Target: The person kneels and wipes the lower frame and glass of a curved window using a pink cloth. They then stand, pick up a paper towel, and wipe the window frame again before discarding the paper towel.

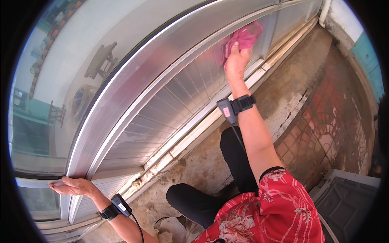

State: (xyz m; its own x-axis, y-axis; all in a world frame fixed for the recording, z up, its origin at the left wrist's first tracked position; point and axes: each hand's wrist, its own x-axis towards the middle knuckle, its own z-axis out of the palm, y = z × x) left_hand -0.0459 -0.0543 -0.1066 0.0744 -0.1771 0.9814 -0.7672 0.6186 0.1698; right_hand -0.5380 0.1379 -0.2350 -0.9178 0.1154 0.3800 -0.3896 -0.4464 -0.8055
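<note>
A crumpled pink cloth (pixel 246 34) is in my right hand (pixel 238 62), pressed flat against the ribbed lower panel (pixel 185 88) of a metal-framed glass door or partition. The panel's shiny surface mirrors some of the pink. At the lower left, my left hand (pixel 74 186) grips the metal frame rail (pixel 33 183), thumb on top and fingers along it. Above the panel runs a wide brushed-metal band (pixel 152 63), with a glass pane (pixel 91 30) beyond it. Both wrists carry a black strap with a small device and cable.
A pale tiled sill (pixel 194 138) with chipped patches runs under the panel. Cracked concrete (pixel 288 112) and red patterned paving (pixel 322 133) lie to the right. A grey plastic crate or lid (pixel 349 200) stands at the lower right. A white pipe (pixel 324 13) rises in the far corner.
</note>
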